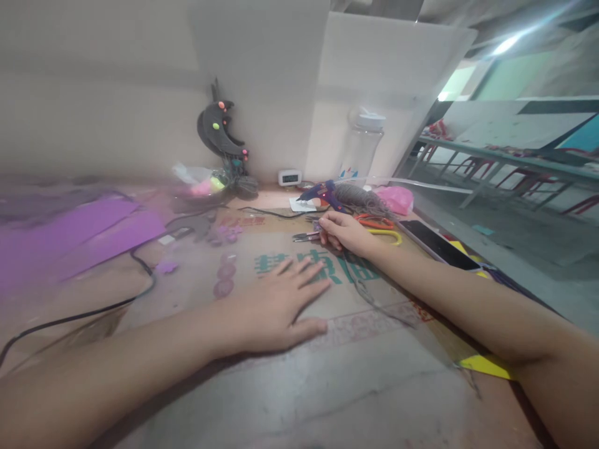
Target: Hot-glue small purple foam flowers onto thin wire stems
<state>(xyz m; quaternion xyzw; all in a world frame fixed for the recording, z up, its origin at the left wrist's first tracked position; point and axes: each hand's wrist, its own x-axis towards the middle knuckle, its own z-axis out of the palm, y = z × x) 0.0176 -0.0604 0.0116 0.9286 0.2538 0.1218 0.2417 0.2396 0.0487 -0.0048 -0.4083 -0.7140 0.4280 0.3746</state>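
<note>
My left hand lies flat on the cardboard sheet with its fingers spread, holding nothing. My right hand reaches further back, its fingers curled around something small beside a pair of small pliers. What it grips is too small to name. A blue glue gun rests just behind that hand on a white pad. Orange and yellow scissors lie right of the hand.
Purple foam sheets and small purple cut-outs lie at the left, crossed by a black cable. A black moon-shaped decoration, a clear bottle, a pink bag and a phone stand around the back and right.
</note>
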